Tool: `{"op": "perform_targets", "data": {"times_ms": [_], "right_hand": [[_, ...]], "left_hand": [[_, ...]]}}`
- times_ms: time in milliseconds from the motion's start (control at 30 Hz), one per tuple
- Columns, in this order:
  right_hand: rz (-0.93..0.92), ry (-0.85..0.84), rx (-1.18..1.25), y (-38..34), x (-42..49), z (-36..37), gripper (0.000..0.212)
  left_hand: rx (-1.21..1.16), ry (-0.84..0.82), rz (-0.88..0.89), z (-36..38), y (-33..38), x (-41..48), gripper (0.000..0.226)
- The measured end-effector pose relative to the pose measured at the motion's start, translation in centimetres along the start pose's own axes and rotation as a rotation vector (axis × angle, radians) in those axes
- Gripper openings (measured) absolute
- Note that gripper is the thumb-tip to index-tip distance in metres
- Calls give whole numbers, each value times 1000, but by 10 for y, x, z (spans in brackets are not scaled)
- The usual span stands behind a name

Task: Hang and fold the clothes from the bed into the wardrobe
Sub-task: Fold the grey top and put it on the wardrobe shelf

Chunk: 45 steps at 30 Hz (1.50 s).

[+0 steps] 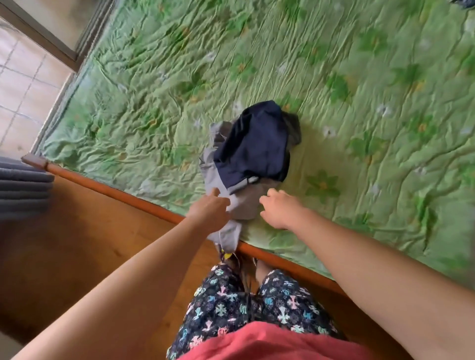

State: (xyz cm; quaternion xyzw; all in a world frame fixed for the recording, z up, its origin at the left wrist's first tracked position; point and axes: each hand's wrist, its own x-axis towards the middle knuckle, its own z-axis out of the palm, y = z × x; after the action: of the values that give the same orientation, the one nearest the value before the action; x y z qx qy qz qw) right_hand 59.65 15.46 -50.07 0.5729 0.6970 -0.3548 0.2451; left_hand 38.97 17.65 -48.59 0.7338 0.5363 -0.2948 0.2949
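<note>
A small heap of clothes lies near the bed's front edge: a navy garment (253,144) on top of a grey garment (244,203). My left hand (209,209) grips the grey cloth at its left side, and a corner of it hangs over the bed's wooden rail (115,191). My right hand (279,209) hovers just right of the grey garment with fingers loosely curled, holding nothing. The bed (334,77) is covered by a wrinkled green floral sheet.
A dark item (462,3) shows at the bed's far right corner. Grey folded fabric (23,185) sits at the left, past the bed's corner. A wooden footboard panel (102,244) stands between me and the mattress. Tiled floor (23,84) lies at the far left.
</note>
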Motion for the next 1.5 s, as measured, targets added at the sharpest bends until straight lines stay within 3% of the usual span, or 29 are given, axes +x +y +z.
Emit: {"op": "perform_targets", "data": {"times_ms": [133,267,400,500,600,733,867,1100,1200,1367,1500], "right_hand": [[-15,6,-22,-5,49,16,37],[13,30,19,-3,89,24,49],[30,207,50,0,121,27,54],[69,287,118,2,139,23,55],[78,369,165,-2,144,15,39],[106,604,429,-10,129,-20,23],[51,821,544,-14,89,-82,17],[29,1084,654,-16,-24,-202,16],[-9,1092,812,-20,-78,-239,17],[-1,1211,986,-21,-147,-258,45],[156,1213,860,-13,-176,-240,5]], "left_hand": [[43,-59,31,17,-6,46,38],[89,-152,89,29,-10,87,47],[63,-143,140,33,-17,114,47],[-81,58,146,25,-23,123,32],[-394,303,107,3,-27,121,18],[-670,414,72,-42,-27,108,3],[-918,485,65,-102,-17,84,24],[-1113,591,408,-243,26,5,19],[-1145,642,537,-303,47,-35,14],[-1252,548,782,-373,85,-100,18],[-1197,459,985,-397,120,-143,20]]}}
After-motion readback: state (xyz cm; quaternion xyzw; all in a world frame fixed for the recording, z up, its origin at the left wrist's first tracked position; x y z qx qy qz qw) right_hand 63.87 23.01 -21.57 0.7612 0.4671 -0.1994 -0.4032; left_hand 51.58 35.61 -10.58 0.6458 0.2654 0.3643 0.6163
